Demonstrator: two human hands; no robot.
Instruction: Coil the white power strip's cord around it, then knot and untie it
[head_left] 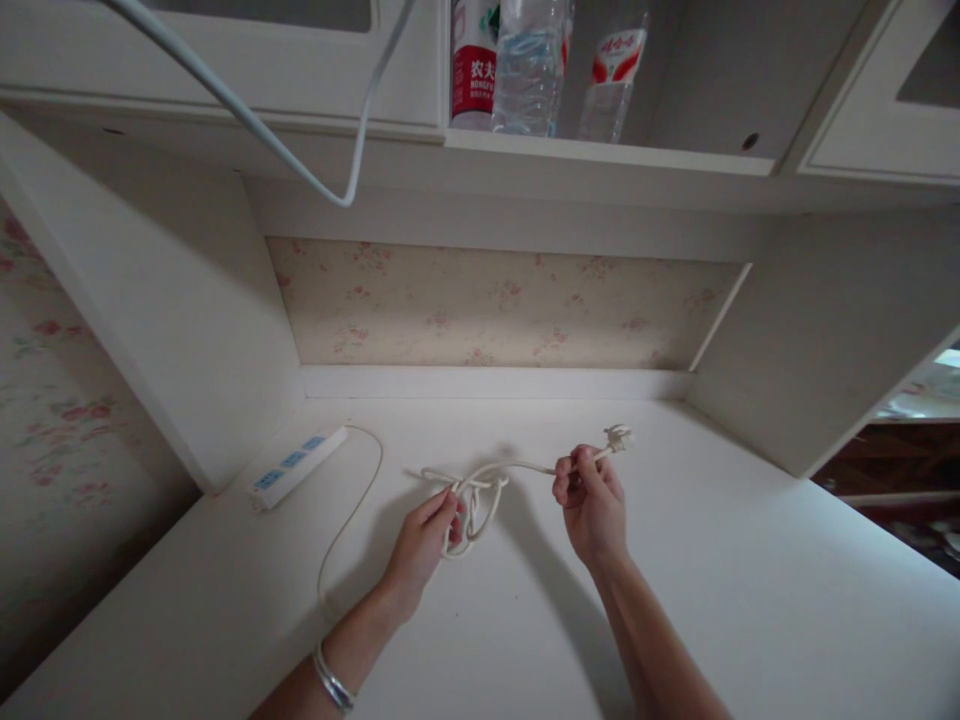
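Note:
A white power cord hangs in tangled loops above the white desktop. My left hand is closed on these loops, with thumb and fingertips pinching them. Further right, my right hand grips the same cord close to its end. The plug sticks out past my right fingers, its prongs up and to the right. Between my hands a single stretch of cord runs slightly slack. On the left of the desk lies a white power strip with blue socket faces, its thin cord curving towards my left forearm.
White side panels flank the desk, and a floral wall lies behind. Overhead, a shelf holds plastic bottles. A pale bent rod or cable hangs down at the upper left, close to the camera.

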